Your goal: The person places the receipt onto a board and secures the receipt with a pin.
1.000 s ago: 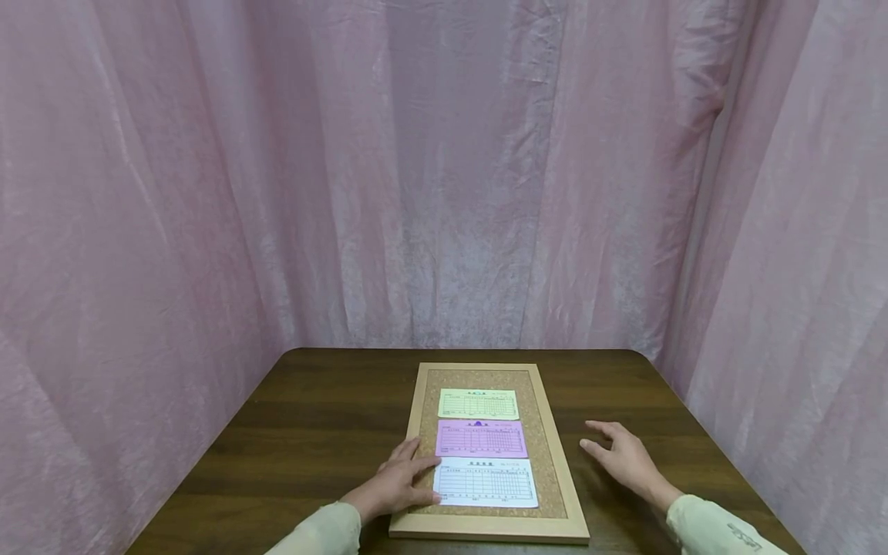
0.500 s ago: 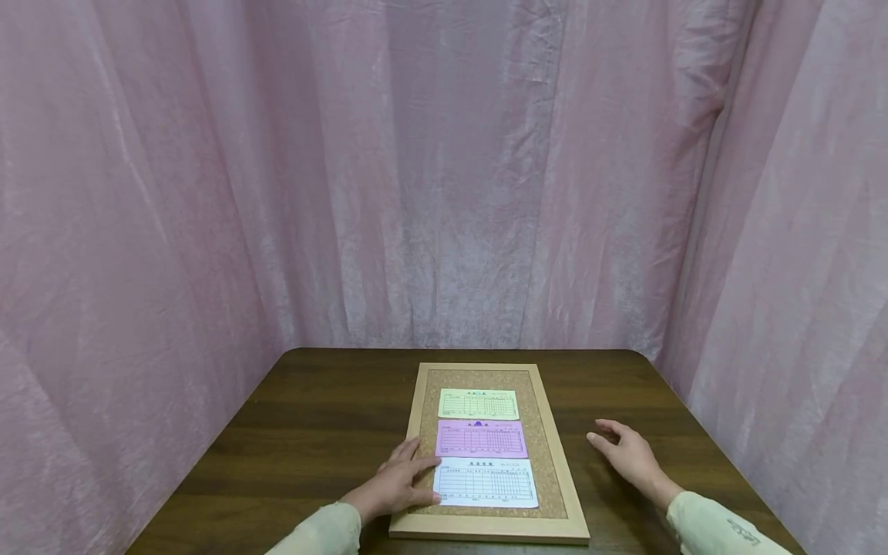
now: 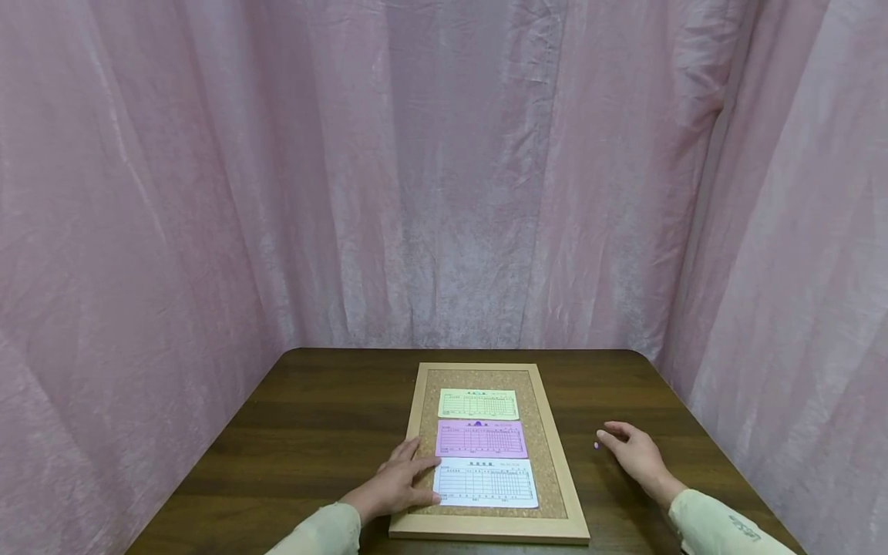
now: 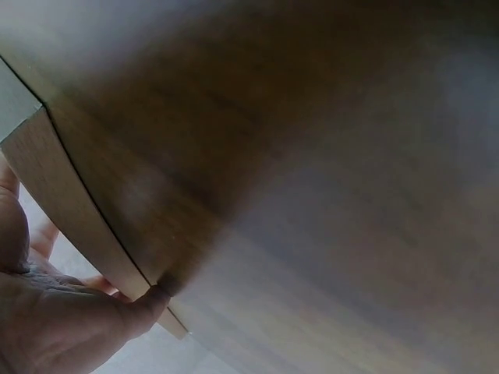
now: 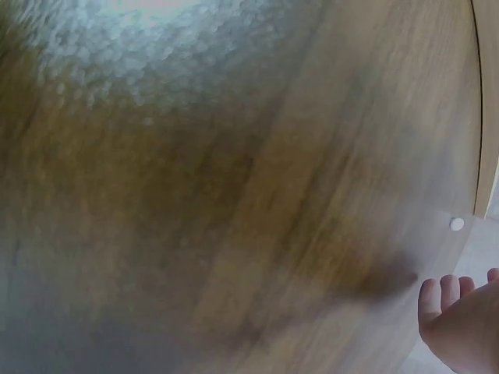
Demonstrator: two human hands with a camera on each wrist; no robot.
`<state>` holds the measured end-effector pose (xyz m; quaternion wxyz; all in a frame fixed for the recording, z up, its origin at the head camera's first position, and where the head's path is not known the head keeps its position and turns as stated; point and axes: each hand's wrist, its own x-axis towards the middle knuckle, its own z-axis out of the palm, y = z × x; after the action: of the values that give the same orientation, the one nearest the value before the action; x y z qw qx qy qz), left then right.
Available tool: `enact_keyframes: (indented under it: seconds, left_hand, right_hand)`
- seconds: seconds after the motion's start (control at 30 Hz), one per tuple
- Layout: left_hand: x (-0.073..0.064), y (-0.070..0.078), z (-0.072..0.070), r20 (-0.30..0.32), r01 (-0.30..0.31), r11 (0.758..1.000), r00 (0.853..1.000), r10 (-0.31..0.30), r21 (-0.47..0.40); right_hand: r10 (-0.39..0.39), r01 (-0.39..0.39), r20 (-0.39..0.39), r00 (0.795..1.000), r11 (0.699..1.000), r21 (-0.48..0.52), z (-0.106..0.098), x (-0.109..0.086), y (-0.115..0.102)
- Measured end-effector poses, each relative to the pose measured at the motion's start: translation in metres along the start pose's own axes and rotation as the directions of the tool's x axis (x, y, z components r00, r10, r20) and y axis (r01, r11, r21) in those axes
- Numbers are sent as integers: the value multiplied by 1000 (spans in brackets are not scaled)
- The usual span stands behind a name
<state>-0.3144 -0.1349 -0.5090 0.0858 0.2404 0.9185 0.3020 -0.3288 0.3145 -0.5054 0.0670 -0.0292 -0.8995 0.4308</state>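
Observation:
In the head view, a wood-framed corkboard (image 3: 551, 478) lies on the table. A yellow-green slip (image 3: 479, 405), a purple slip (image 3: 482, 441) and a white slip (image 3: 486, 486) run down it, printed with grids. My left hand (image 3: 394, 479) rests across the board's left edge, its thumb and index finger touching the white slip. Right of the board, my right hand (image 3: 637, 456) hovers with loosely bent fingers. Just beyond its thumb is a small purple piece (image 3: 596, 445). In the right wrist view, a small pale round piece (image 5: 457, 224) lies apart from the fingers.
The dark wooden table (image 3: 312, 432) extends on both sides of the board. Pink curtains (image 3: 458, 193) hang behind it and at both sides. A small purple mark (image 3: 478, 423) shows at the purple slip's top edge.
My right hand has drawn slightly to the right, away from the board. The small purple piece now shows by its thumb. My left hand has stayed in place.

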Motion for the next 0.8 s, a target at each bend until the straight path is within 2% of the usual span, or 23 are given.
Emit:
enact_keyframes:
  seconds: [0.23,0.57,0.8]
  left_hand:
    - [-1,0,0,0,-2,1000,1000,2,6]
    - [-2,2,-1,0,-9,1000,1000,9,7]
    - [-3,4,-3,2,-8,1000,1000,8,5]
  right_hand:
    - [61,-63,27,998,996,68,1,1,5]
    - [62,-64,21,998,995,81,2,5,10]
    - [96,-100,39,995,988,121,2,7,16]
